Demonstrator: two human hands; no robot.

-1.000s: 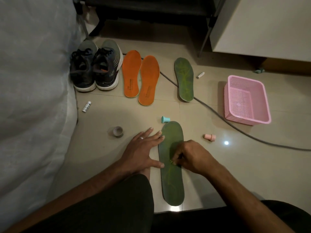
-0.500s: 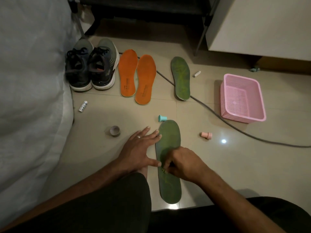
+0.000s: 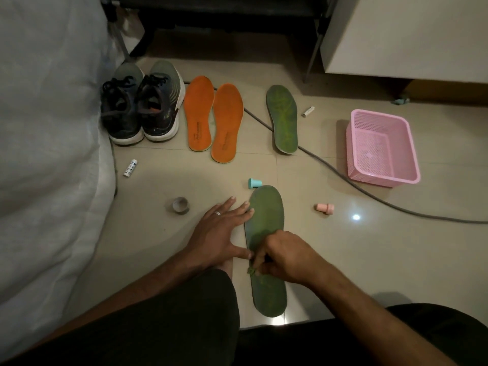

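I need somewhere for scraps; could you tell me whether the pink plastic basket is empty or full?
Empty: the pink plastic mesh basket stands upright, and its perforated bottom shows bare, with nothing inside.

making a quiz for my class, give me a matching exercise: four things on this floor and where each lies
1 basket
2 orange insoles
3 tape roll
4 teal cap

a by the toe of the near insole
b right of the shoes
c left of the left hand
d right of the cable

Pairs: 1-d, 2-b, 3-c, 4-a
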